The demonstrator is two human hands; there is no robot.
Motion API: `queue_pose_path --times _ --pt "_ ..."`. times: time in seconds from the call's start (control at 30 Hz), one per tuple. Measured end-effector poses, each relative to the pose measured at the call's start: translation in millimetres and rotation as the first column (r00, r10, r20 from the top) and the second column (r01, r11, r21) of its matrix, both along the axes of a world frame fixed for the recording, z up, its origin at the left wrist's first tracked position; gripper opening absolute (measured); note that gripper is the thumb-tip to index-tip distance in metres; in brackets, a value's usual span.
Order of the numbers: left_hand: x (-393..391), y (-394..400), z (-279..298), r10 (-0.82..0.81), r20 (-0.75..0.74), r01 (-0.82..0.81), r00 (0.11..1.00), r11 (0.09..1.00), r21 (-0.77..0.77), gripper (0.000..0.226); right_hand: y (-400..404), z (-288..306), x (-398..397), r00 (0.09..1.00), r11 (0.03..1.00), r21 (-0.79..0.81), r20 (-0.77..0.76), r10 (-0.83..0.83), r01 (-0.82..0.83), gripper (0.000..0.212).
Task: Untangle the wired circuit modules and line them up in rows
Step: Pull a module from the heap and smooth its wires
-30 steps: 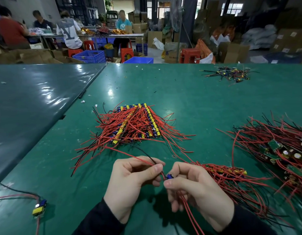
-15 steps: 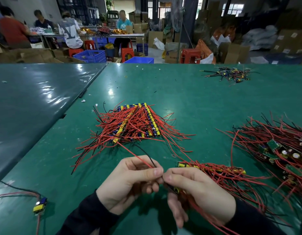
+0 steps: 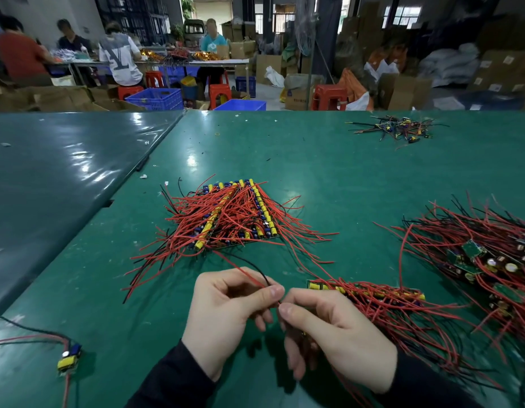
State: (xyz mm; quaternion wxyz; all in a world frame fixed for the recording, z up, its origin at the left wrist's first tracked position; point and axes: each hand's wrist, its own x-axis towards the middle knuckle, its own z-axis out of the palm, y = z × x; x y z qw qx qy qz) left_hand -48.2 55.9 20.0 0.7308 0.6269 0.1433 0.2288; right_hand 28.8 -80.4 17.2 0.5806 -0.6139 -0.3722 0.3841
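There is just one camera. It sits on the person's head and looks forward and down, close over the green table [image 3: 329, 172]. The two hands show big at the near bottom edge. Far off, past the table's end, it sees a room with other people [image 3: 120, 54] at tables.

Head view, my own body as seen: two bare hands — left hand [image 3: 226, 316] and right hand [image 3: 335, 337] — no gloves, no rings, no watch or band at either wrist that I can make out. Fingernails short and plain where they show. Both forearms covered by long dark sleeves, left sleeve [image 3: 173, 381] and right sleeve [image 3: 426, 384] — black or near-black, plain soft fabric, no print or logo visible. Cuffs end snug at the wrists, no buttons seen.
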Motion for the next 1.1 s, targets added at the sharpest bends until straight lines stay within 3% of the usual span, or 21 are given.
queue_pose_path --times 0.07,0.23,0.47,0.8,1.1 --pt "0 0 -1 0.006 -0.028 -0.006 1.000 1.000 -0.028 0.014 1 0 -2 1.000 1.000 0.002 0.023 -0.010 0.010 0.034" --pt "-1 13 5 -0.053 -0.065 0.042 0.996 0.986 -0.161 0.014 3 3 -2 0.998 1.000 -0.004 -0.068 -0.016 0.015 0.022" --pt "-2 12 5 -0.123 -0.042 0.107 0.992 0.959 -0.262 0.019 -1 5 1 0.997 0.996 -0.049 0.031 -0.069 0.070 0.031" --pt "1 9 -3 0.006 -0.092 -0.007 0.996 1.000 -0.005 0.021 -1 1 -4 0.975 0.993 -0.079 0.208 -0.072 0.090 0.026" --pt "1 19 -1 0.103 -0.025 -0.101 0.994 0.993 0.068 0.019 -2 4 -8 0.956 0.990 -0.118 0.291 -0.039 0.077 0.031"
